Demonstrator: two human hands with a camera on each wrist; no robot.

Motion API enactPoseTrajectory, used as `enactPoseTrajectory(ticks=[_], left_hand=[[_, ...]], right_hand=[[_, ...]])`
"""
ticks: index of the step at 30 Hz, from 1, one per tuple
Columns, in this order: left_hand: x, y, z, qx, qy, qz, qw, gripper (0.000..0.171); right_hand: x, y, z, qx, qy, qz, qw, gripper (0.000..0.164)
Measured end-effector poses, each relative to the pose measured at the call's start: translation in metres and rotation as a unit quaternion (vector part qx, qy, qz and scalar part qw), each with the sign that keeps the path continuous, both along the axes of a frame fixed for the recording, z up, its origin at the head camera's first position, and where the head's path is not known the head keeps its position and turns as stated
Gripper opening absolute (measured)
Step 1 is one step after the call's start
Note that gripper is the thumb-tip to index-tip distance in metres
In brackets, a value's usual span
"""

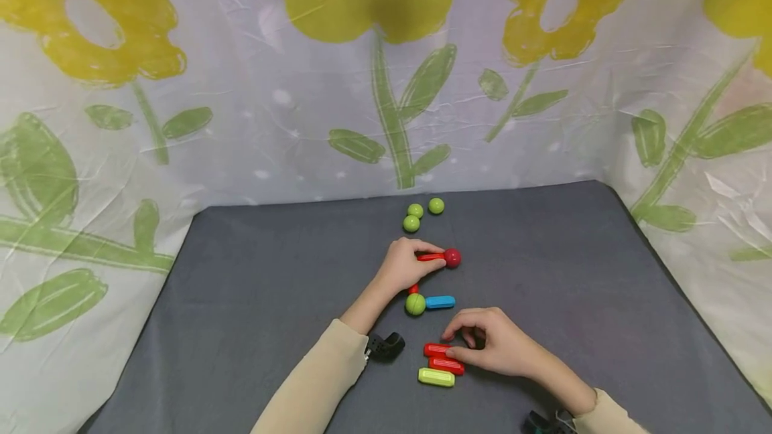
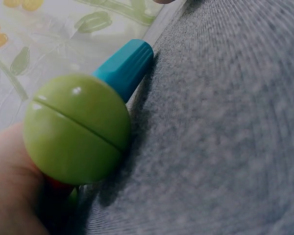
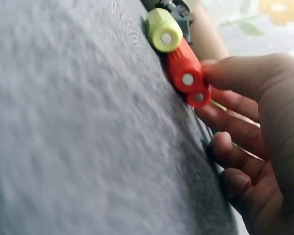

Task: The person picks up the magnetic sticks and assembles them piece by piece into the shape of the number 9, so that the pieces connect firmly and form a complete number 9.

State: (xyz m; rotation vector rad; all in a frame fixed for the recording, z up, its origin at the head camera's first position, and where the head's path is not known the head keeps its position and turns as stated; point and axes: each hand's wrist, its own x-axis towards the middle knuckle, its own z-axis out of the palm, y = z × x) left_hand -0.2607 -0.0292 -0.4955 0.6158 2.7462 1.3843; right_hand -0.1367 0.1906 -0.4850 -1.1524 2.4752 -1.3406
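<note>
My left hand pinches a red magnetic rod between fingers and thumb, with a red ball at its right end. Below that hand, a green ball joins a blue rod pointing right and another red rod, partly hidden by the hand. Nearer the front, my right hand has thumb and index finger about the upper red rod. A second red rod and a yellow-green rod lie beside it, white discs showing on their ends in the right wrist view.
Three green balls sit beyond the left hand, near the back edge. Grey cloth covers the table. A flower-printed sheet hangs behind and along the sides. Each wrist wears a black strap device.
</note>
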Motion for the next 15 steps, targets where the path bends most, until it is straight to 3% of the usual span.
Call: enactPoseTrajectory(ticks=[7,15], left_hand=[[0.0019,0.0018,0.0007,-0.002,-0.005,0.006,1.0000,0.022],[0.0028,-0.0013,0.0021,0.003,0.000,0.007,1.0000,0.023]], right_hand=[[0.0001,0.0015,-0.0040,-0.015,0.026,0.023,0.999,0.016],[-0.0005,-0.0003,-0.0044,-0.014,0.026,0.024,0.999,0.016]])
